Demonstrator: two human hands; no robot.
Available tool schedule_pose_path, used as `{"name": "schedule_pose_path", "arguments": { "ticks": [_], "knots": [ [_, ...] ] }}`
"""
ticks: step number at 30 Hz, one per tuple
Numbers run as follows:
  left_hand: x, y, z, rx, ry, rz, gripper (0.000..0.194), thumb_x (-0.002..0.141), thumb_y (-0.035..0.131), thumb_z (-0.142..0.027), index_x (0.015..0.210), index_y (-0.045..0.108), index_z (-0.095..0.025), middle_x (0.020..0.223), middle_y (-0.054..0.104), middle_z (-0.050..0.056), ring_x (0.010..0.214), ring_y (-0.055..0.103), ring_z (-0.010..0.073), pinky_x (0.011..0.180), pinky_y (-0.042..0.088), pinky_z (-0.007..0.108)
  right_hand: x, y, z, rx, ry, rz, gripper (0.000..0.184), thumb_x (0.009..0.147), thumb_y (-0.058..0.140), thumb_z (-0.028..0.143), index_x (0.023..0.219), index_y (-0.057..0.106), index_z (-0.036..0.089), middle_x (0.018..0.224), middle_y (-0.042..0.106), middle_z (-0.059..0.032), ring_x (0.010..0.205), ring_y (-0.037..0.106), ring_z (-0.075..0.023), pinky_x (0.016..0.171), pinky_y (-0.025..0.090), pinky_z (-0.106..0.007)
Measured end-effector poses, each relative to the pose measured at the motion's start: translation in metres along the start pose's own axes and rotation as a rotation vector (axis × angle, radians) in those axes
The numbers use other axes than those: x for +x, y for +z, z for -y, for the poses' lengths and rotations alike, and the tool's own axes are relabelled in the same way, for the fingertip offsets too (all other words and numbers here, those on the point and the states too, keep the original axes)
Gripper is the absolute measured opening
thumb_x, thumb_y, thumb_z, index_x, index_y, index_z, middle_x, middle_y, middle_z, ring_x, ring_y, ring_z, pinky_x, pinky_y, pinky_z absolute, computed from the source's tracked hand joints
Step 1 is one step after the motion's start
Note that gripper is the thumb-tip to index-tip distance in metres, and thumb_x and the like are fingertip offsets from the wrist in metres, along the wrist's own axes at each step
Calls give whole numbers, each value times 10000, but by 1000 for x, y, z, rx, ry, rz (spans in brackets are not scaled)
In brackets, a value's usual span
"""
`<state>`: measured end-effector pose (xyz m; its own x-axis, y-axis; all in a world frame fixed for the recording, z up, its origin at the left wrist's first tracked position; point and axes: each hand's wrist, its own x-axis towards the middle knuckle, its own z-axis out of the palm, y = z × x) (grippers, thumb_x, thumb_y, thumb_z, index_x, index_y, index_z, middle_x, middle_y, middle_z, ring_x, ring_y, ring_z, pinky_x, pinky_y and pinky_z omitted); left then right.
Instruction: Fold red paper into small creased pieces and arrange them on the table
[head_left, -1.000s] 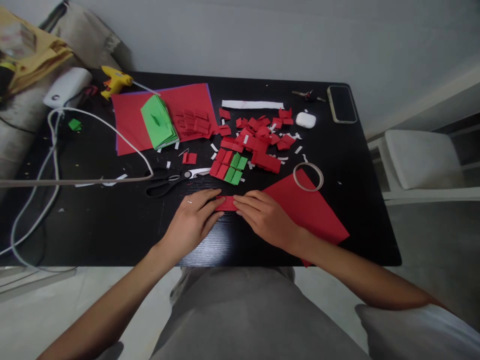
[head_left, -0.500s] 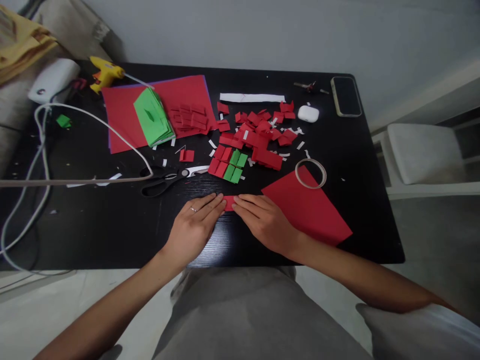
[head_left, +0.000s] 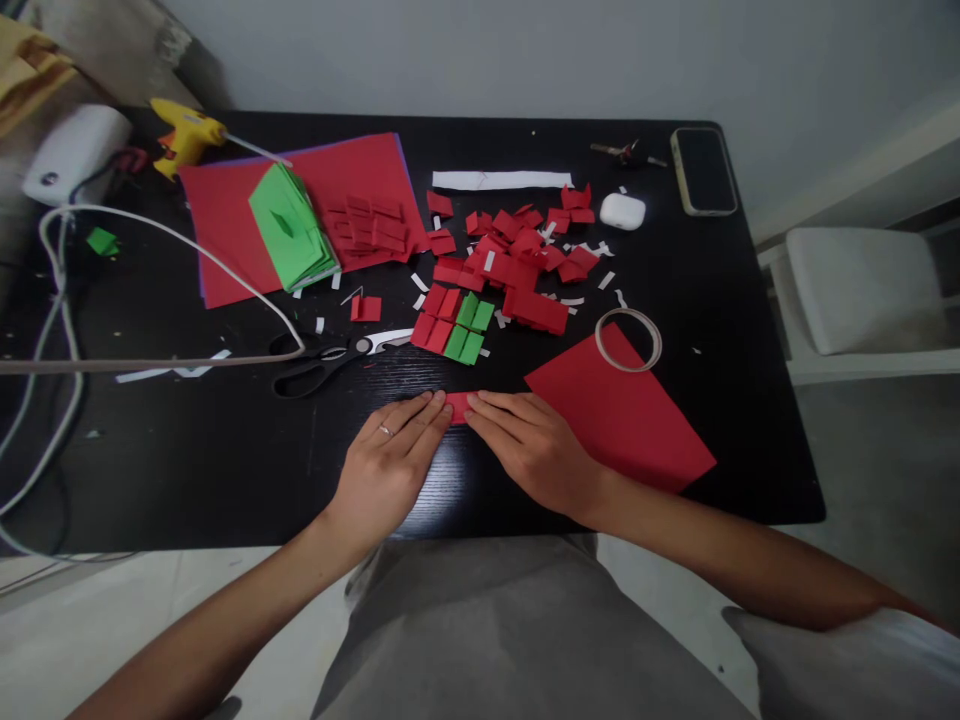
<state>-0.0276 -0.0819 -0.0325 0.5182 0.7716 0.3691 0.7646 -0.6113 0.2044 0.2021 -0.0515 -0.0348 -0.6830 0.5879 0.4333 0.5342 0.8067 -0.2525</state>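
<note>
Red strip (head_left: 458, 407) runs sideways btwn L hand (head_left: 384, 465) & R hand (head_left: 536, 450), both touching, equally near; fingers press down, can't tell if pinching.

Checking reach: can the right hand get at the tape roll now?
Likely yes: the tape roll lies uncovered, partly on the red sheet. Nothing blocks the right hand, though its fingers are on the red strip.

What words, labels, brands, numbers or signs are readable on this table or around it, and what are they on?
No text is readable here.
Grey sack: pale markings, too blurred to read.
White plastic box: small dark round mark, too small to make out.
</note>
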Motion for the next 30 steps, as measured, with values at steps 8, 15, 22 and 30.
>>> {"name": "schedule_pose_path", "arguments": {
  "ticks": [8,15,22,30],
  "knots": [
    [0,-1,1,-70,-50,6,306,1034,582,-100,1317,691,-140,1338,756,138,1221,732,284,985,620,458,5,-1,-2,66,67,38,223,1041,582,98,1141,782,106,1220,798,-136,1155,719,-264,979,629,-417],
    [1,0,1,-63,-30,21,255,1041,576,-110,1262,702,-95,1333,751,169,1218,736,294,998,622,459,6,0,-1,68,58,43,240,1041,559,63,1172,760,59,1204,796,-147,1121,717,-261,976,630,-407],
    [-2,0,-2,-31,14,-7,380,1041,511,-58,1388,654,-116,1335,755,155,1227,740,303,928,651,450,5,-1,3,24,56,28,273,1043,546,55,1182,776,102,1203,807,-136,1103,738,-252,960,648,-405],
    [-3,-1,-5,-57,-7,-1,433,1048,498,-67,1455,625,-148,1339,755,141,1230,740,303,920,648,447,5,-4,5,49,79,40,301,1033,544,40,1211,778,105,1222,802,-146,1117,742,-261,978,651,-413]
  ]
}}
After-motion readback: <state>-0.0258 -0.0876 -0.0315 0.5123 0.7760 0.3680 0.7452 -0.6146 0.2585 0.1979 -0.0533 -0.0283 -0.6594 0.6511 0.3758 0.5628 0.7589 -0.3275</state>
